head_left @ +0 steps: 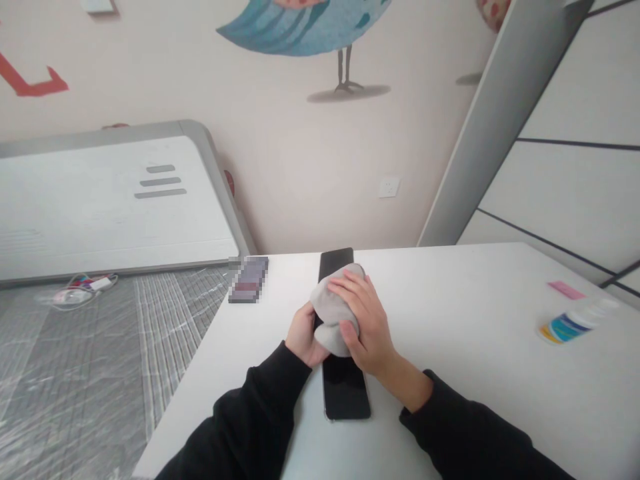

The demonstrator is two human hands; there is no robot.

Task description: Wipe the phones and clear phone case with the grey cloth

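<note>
My right hand [367, 320] is pressed over a soft grey cloth [336, 303], with its fingers curled on it. Under the cloth, my left hand [303, 337] is closed around something dark and flat, of which only a thin edge shows at the side; the cloth hides the rest. Nearest to me on the table lies a black phone [346, 393], screen up, its far end covered by my hands. Beyond the cloth the end of another flat black piece [336, 259] shows; I cannot tell whether it joins what my left hand holds.
The white table [450, 373] carries a white bottle [570, 321] with a blue and yellow label and a pink slip [566, 289] on the right. A blurred-out dark rectangle [250, 280] lies at the far left corner. Cables [83, 290] rest on the plastic-covered floor.
</note>
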